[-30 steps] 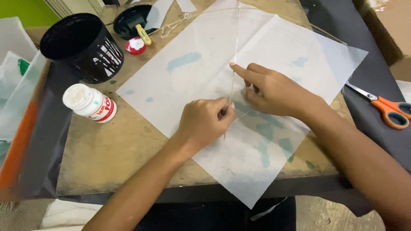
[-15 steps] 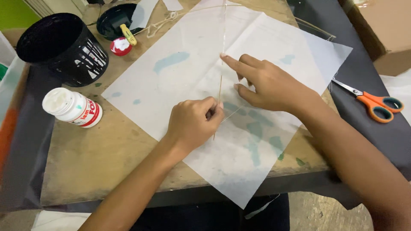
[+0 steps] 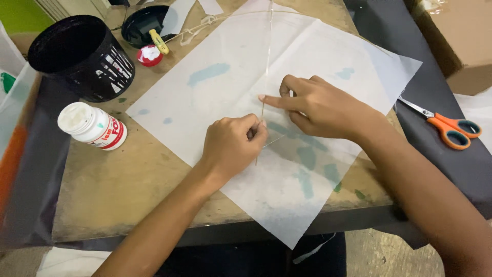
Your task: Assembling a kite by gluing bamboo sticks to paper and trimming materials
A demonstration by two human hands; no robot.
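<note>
I see left hand (image 3: 233, 146) pinching thin stick (image 3: 266, 66) | right hand (image 3: 320, 105) forefinger pressing it flat, grasping nothing | stick lies along translucent paper sheet (image 3: 307, 56) centre on wooden table (image 3: 118, 184)

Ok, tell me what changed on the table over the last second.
The right hand slid along the thin stick, its forefinger now pointing left across it. The left hand stayed pinching the stick on the white paper. Glue bottle, black tub and scissors kept their places.
</note>
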